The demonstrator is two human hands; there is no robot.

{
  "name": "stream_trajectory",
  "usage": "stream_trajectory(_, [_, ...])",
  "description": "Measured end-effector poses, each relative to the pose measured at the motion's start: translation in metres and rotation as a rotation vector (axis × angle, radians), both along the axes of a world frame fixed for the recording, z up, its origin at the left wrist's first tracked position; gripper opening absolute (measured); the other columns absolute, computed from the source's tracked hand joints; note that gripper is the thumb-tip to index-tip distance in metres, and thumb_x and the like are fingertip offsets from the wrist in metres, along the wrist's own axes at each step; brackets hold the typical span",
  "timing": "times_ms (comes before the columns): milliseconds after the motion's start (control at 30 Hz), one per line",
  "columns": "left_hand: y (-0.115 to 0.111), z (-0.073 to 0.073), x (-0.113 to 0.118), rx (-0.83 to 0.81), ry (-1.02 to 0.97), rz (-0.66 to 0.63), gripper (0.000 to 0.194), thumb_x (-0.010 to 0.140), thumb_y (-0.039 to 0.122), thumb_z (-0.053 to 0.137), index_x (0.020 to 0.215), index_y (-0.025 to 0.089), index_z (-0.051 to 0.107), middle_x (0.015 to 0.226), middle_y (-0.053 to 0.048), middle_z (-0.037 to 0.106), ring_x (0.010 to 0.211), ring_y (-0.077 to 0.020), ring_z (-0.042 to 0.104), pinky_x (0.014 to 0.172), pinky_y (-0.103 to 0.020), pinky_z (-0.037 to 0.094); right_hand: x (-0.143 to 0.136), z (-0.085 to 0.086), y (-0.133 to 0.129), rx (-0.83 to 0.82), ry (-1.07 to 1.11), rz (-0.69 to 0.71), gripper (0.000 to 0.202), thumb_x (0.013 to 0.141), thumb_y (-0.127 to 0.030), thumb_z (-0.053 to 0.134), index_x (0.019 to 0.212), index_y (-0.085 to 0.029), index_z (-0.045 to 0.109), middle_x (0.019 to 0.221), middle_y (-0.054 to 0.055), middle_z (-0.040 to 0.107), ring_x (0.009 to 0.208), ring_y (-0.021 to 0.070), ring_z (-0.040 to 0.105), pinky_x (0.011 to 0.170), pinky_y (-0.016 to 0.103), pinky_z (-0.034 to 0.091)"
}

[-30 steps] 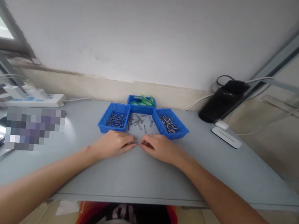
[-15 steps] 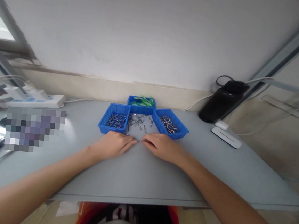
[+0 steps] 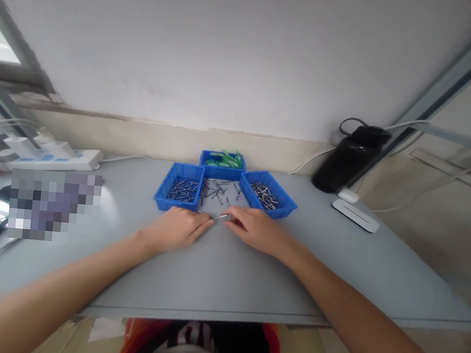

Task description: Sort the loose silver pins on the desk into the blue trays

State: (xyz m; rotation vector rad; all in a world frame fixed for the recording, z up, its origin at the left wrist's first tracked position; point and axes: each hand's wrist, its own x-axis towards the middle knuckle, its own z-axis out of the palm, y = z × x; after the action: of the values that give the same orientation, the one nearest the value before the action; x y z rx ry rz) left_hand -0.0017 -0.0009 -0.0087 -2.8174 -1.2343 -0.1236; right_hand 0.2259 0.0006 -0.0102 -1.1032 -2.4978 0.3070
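A thin metal rod (image 3: 221, 216) spans the small gap between my hands, just in front of the blue bins. My left hand (image 3: 178, 227) is closed, its thumb and forefinger pinched at the rod's left end. My right hand (image 3: 255, 230) pinches the other end, its fingertips partly covering it. Whether the rod is one piece or two joined is too small to tell. Beyond my fingers, several short metal rods (image 3: 219, 190) lie loose on the grey table (image 3: 218, 274).
The left blue bin (image 3: 163, 196) and right blue bin (image 3: 285, 203) hold many metal rods. A rear blue bin (image 3: 221, 171) holds green pieces. At right stand a black bottle (image 3: 348, 161) and a white flat device (image 3: 355, 216); a power strip (image 3: 84, 160) sits at left.
My right fingertips have shifted slightly up and away from my left, so more of the rod shows between the hands. My left hand stays in place.
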Motion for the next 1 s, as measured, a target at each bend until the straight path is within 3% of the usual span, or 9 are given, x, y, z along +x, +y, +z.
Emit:
stream_trajectory(233, [0.0012, -0.0014, -0.0013, 0.019, -0.096, -0.028, 0.037, 0.1, 0.037, 0.031, 0.092, 0.018, 0.062, 0.076, -0.003, 0.066, 0.071, -0.018, 0.065, 0.064, -0.027, 0.046, -0.0009, -0.0035, 0.0027, 0.013, -0.051, 0.051, 0.03, 0.1, -0.032, 0.036, 0.093, -0.019, 0.062, 0.084, 0.005, 0.066, 0.084, 0.0185, 0.063, 0.078, 0.032, 0.045])
stream_trajectory(400, [0.0017, -0.0022, -0.001, 0.032, -0.027, -0.006, 0.04, 0.101, 0.035, 0.027, 0.091, 0.018, 0.061, 0.071, -0.004, 0.066, 0.065, -0.0186, 0.064, 0.059, -0.027, 0.044, 0.0014, 0.0001, 0.0004, 0.045, 0.034, 0.044, 0.018, 0.093, -0.02, 0.044, 0.106, -0.019, 0.056, 0.105, 0.008, 0.063, 0.095, 0.0189, 0.061, 0.082, 0.033, 0.047])
stream_trajectory(533, [0.0018, -0.0014, -0.0001, 0.032, 0.03, 0.041, 0.041, 0.101, 0.036, 0.026, 0.094, 0.018, 0.061, 0.067, -0.004, 0.065, 0.061, -0.0193, 0.064, 0.056, -0.027, 0.042, 0.0025, 0.0004, -0.0005, 0.089, 0.01, 0.132, 0.023, 0.083, -0.008, 0.05, 0.1, -0.02, 0.058, 0.114, 0.008, 0.059, 0.102, 0.0189, 0.058, 0.086, 0.033, 0.048])
stream_trajectory(1000, [0.0027, -0.0034, -0.0007, 0.036, 0.041, 0.002, 0.044, 0.102, 0.036, 0.023, 0.094, 0.017, 0.061, 0.065, -0.005, 0.066, 0.059, -0.02, 0.064, 0.054, -0.027, 0.044, 0.0048, -0.0071, 0.0035, 0.138, -0.098, 0.22, 0.032, 0.088, -0.013, 0.049, 0.117, -0.019, 0.063, 0.117, 0.009, 0.064, 0.109, 0.0215, 0.057, 0.094, 0.038, 0.048])
